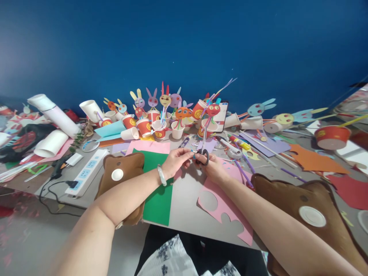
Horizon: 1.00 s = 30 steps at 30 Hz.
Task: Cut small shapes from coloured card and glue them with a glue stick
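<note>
My right hand (214,166) is closed around the black handles of a pair of scissors (205,156), with the blades pointing up and away from me. Close beside it, my left hand (179,160) has thumb and fingertips pinched together at the scissors' handles. Whatever lies between those fingertips is too small to make out. Under my left wrist is a green sheet (156,191), and under my right forearm lies a pink sheet with round cut-outs (227,209). Behind the hands stand paper cups (177,131) with rabbit-faced paper figures (165,100).
Left of me lie a white power strip (87,172) with a plugged cord and a brown cushion (123,165). A larger brown cushion (290,203) is at right. Orange paper (319,159), a tape roll (234,151) and a phone (222,117) are around. A blue wall (184,46) rises behind.
</note>
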Tool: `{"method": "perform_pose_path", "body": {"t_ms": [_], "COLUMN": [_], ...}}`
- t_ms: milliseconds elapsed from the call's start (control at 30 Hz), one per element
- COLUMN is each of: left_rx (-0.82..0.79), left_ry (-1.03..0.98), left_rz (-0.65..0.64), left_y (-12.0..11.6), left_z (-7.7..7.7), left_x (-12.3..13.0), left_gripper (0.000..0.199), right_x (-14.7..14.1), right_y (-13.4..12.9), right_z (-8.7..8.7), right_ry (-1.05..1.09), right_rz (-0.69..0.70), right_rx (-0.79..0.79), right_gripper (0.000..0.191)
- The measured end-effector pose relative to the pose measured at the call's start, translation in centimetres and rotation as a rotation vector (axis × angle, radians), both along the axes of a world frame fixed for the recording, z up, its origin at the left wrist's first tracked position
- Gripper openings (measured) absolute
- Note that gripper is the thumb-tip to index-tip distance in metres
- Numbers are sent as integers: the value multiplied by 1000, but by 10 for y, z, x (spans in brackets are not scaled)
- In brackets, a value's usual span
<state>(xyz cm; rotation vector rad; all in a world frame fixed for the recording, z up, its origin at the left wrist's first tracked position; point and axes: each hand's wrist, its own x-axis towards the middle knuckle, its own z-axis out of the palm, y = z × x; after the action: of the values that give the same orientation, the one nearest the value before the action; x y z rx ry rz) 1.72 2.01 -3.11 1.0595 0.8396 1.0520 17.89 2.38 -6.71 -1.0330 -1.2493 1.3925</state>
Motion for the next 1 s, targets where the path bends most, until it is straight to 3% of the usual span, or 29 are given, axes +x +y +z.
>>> {"method": "perform_pose_path", "body": {"t_ms": [367, 800, 1000], "left_rx": [-25, -66, -114], "left_ry": [46, 45, 55], "left_rz": [-14, 26, 44], "left_y": [0, 0, 2], "left_z": [0, 1, -1], "left_x": [0, 0, 0], "left_gripper": [31, 24, 27], "right_x": [1, -4, -4], "right_y": [0, -8, -7], "right_z": [-4, 12, 14], "right_ry": [48, -31, -41], "right_rz": [-38, 22, -19], "right_rx": [-3, 19, -12], "right_gripper": [27, 19, 20]}}
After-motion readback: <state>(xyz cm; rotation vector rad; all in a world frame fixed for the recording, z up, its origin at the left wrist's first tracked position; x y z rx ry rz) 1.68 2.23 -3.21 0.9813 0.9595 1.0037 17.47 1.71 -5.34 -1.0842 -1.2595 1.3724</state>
